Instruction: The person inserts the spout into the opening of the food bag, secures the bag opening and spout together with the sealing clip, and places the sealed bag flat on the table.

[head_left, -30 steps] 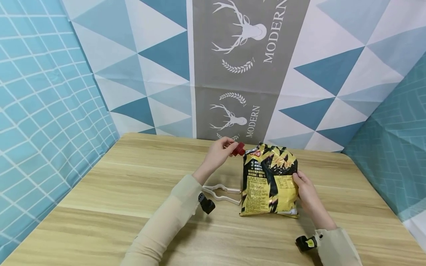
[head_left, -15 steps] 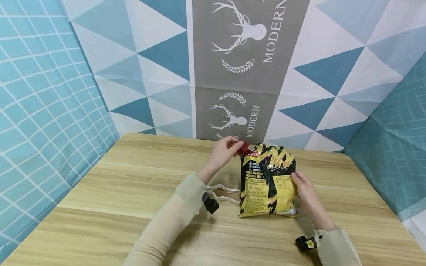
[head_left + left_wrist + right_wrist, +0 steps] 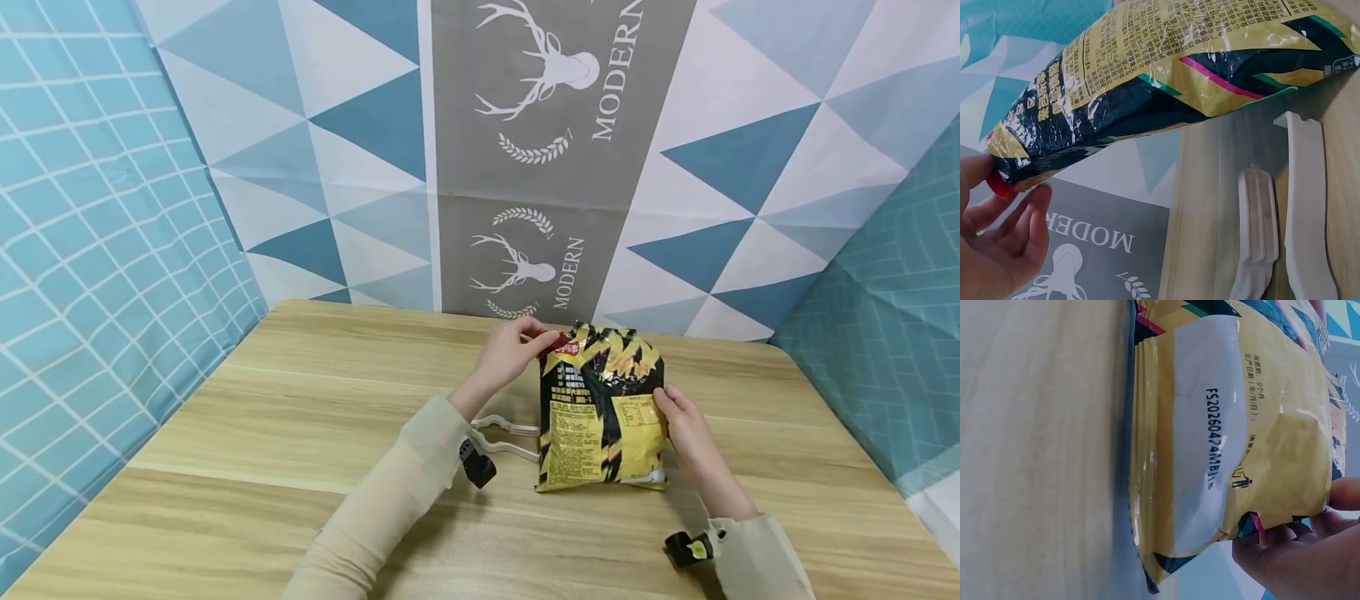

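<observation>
A black-and-yellow snack bag (image 3: 600, 417) stands on the wooden table between the hands, its printed back facing me. At its upper left corner, the left hand (image 3: 510, 357) pinches a small red cap-like piece (image 3: 1000, 186) together with the bag's edge; most of that piece is hidden by the bag and fingers. The right hand (image 3: 692, 433) grips the bag's right side, thumb in front and fingers behind, as the right wrist view also shows. Left of the bag lies a white two-armed clip (image 3: 1307, 206), its arms spread apart; the bag overlaps their tips in the head view.
The wooden table (image 3: 262, 433) ends at a patterned backdrop (image 3: 517, 175) just behind the bag. A blue tiled sheet (image 3: 97, 208) hangs at the left. Wrist cameras (image 3: 476, 465) sit on both sleeves.
The left hand has moved slightly right, bringing the red piece onto the bag's upper left corner, where it is now mostly covered. The bag has shifted slightly left; the right hand keeps its hold.
</observation>
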{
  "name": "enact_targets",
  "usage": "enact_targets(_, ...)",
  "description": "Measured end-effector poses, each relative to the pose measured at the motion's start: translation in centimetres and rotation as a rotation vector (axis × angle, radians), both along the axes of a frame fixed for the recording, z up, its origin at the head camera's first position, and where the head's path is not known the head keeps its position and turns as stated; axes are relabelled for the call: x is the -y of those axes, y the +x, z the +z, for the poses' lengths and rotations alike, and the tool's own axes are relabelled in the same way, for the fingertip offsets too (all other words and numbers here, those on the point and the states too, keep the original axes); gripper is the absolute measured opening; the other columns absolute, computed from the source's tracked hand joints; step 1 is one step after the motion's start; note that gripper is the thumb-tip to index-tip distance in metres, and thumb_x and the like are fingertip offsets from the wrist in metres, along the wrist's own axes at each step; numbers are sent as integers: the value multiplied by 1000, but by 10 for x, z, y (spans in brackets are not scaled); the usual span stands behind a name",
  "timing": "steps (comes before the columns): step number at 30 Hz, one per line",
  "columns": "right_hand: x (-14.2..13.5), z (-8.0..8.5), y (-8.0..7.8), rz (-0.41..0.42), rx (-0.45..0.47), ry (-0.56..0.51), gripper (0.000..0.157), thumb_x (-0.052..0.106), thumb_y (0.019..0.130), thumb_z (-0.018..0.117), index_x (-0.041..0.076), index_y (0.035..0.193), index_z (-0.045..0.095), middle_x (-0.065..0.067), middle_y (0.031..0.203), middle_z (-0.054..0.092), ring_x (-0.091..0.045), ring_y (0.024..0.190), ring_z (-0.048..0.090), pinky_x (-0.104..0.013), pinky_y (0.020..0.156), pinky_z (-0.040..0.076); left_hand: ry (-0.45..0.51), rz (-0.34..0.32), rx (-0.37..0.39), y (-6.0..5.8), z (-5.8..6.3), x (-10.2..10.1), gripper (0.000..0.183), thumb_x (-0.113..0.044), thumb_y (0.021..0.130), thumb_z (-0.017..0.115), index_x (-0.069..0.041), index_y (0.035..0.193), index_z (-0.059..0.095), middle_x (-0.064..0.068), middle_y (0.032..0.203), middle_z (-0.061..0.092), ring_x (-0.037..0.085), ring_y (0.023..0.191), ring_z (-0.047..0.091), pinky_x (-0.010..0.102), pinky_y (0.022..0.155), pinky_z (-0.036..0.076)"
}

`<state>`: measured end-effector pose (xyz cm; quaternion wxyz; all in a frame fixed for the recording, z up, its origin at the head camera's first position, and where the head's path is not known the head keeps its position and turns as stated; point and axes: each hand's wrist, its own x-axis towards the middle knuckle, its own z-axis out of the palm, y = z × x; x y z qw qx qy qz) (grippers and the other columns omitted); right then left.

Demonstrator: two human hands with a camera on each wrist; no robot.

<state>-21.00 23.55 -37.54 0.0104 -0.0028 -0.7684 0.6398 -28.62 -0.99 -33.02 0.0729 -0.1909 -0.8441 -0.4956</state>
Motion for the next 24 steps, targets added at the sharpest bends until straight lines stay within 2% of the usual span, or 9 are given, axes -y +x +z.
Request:
enact_targets(3, 0, -1, 0, -1, -19, -6, 56, 38, 90, 33, -7, 122, 31, 1, 97, 48, 1, 86, 45, -14, 74, 38, 5, -28, 28, 1, 1, 1, 24, -38, 80, 56, -16, 87, 59, -4, 80, 58, 8, 70, 53, 21, 56, 44)
enact_targets(5, 0, 0, 0, 7, -19, 3, 55, 37, 91, 31, -8, 123, 30, -5, 102, 47, 2, 86, 45, -13, 74, 38, 6, -40, 40, 2, 1, 1, 23, -38, 79, 56, -16, 87, 58, -4, 80, 57, 9, 70, 53, 21, 56, 44)
enact_targets(9, 1, 4, 1, 23, 13, 53, 58, 37, 92, 26, -9, 127, 23, -18, 118, 36, 6, 90, 40, -10, 77, 34, -7, -47, 37, 3, 3, 0, 23, -38, 78, 57, -17, 86, 58, -5, 81, 57, 8, 72, 53, 21, 58, 43)
enact_targets(13, 1, 6, 2, 32, 32, 86, 57, 36, 93, 23, -11, 127, 22, -23, 120, 34, 7, 87, 40, -10, 76, 35, -7, -59, 39, 4, 4, 0, 22, -36, 78, 58, -16, 87, 58, -6, 83, 57, 8, 74, 53, 21, 60, 43)
enact_targets(18, 0, 8, 0, 23, 30, 162, 56, 36, 93, 24, -10, 124, 24, -21, 116, 36, 2, 86, 41, -13, 74, 36, -19, -63, 33, 5, 5, 0, 21, -34, 79, 58, -16, 88, 58, -6, 84, 58, 8, 74, 54, 20, 61, 43)
enact_targets(20, 1, 11, 0, -1, 18, 201, 55, 35, 92, 27, -9, 124, 24, -21, 114, 37, -4, 87, 41, -17, 73, 37, -30, -61, 35, 5, 6, 0, 20, -34, 79, 58, -16, 88, 58, -6, 84, 58, 7, 74, 54, 20, 61, 43)
enact_targets(24, 2, 13, -6, -54, -34, 261, 57, 34, 91, 32, -8, 126, 21, -23, 120, 33, -21, 101, 38, -27, 81, 35, -48, -65, 44, 5, 8, 2, 19, -34, 79, 58, -17, 87, 59, -6, 83, 58, 8, 74, 53, 21, 59, 43)
